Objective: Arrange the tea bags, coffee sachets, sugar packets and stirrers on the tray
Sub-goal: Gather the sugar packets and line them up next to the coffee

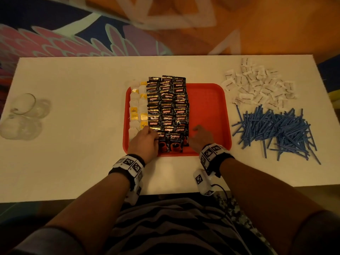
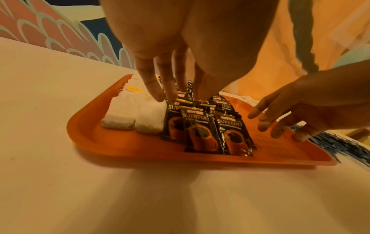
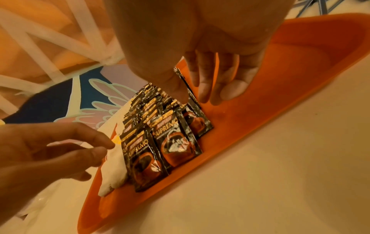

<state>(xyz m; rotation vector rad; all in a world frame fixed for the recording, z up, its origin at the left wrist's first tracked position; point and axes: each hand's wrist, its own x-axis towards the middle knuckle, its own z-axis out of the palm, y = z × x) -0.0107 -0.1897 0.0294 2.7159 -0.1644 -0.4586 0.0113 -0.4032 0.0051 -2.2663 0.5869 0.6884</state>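
**Coffee rows nearly squared, risk of knock-over**

Both hands working at near edge of the tray [image 1: 211, 100]. Left hand [image 1: 144, 141] fingers straight, slightly spread, tips touching where tea bags [image 1: 137, 107] meet coffee sachets [image 1: 168, 107]. Right hand [image 1: 201, 138] fingers loosely spread, tips resting on bare tray floor just right of sachets; thumb touching a sachet edge, pinch or not, can't tell.

Risks, imo:
- sachets are overlapping and leaning; a sideways nudge is likely fanning the rows out.
- far-end sachets are overhanging tray rim, could slide off.

Counts: 1 tray; tea bags in 2 columns, sachets in 3; exact nos. unreadable. Sugar packets [image 1: 257, 83] and stirrers [image 1: 276, 129] sitting in loose piles right of tray, not yet loaded, uncountable.
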